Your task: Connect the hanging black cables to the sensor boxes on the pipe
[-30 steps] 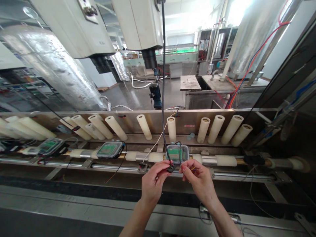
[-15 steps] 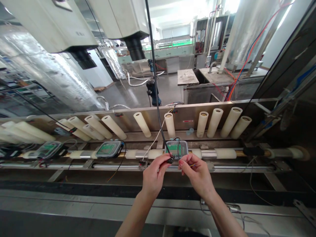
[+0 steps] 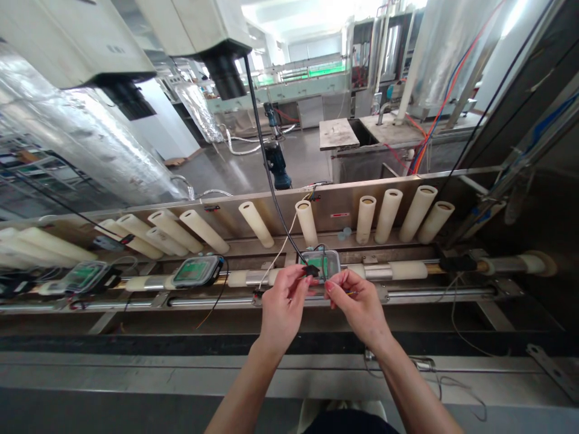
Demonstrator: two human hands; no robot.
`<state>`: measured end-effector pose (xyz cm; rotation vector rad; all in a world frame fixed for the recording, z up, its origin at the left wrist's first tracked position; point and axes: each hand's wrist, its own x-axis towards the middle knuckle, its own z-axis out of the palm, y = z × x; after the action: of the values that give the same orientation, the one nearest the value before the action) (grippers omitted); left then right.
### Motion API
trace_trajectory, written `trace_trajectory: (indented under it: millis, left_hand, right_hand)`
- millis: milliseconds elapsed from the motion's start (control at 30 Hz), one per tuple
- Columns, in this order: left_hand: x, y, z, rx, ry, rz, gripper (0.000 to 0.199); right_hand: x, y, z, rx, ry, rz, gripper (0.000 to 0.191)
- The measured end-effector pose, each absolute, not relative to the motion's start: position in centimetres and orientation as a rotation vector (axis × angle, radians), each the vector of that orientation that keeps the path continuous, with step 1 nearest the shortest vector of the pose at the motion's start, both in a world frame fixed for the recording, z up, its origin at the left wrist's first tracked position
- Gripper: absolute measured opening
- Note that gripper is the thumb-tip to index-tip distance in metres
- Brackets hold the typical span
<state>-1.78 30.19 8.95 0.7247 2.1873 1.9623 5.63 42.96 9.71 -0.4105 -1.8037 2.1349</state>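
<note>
Between the thumb and fingers of my left hand (image 3: pixel 284 307) is a small black connector (image 3: pixel 310 271) at the end of a black cable (image 3: pixel 266 163) hanging from above. My right hand (image 3: pixel 359 304) pinches a thin dark wire, and a yellowish wire end (image 3: pixel 350 293) shows beside its fingers. Just behind both hands sits a clear-lidded box with a green circuit board (image 3: pixel 332 262), partly covered by the fingers. A dark lead loops over this box and runs down to my right hand.
Similar boxes (image 3: pixel 198 271) sit further left along the metal rail (image 3: pixel 217 299). Cream tubes (image 3: pixel 256 224) lean against the steel back wall. Large white housings with black nozzles (image 3: pixel 224 72) hang at upper left. A loose wire (image 3: pixel 461 322) dangles on the right.
My left hand has raised the black connector slightly and turned it, so more of it shows. My right hand keeps its pinch. The whole view has shifted a little.
</note>
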Motion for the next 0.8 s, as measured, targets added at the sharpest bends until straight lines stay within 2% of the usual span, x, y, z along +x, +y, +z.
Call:
trace_trajectory:
  millis: [467, 800]
  left_hand:
    - [-1.16, 30.68, 9.90, 0.736, 2.412, 1.864, 0.015]
    - [-0.92, 30.29, 9.78, 0.901, 2.625, 1.675, 0.020]
  right_hand:
    - [5.37, 42.85, 10.48, -0.424, -1.865, 2.085, 0.024]
    - [5.49, 42.74, 10.04, -0.413, -1.794, 2.154, 0.025]
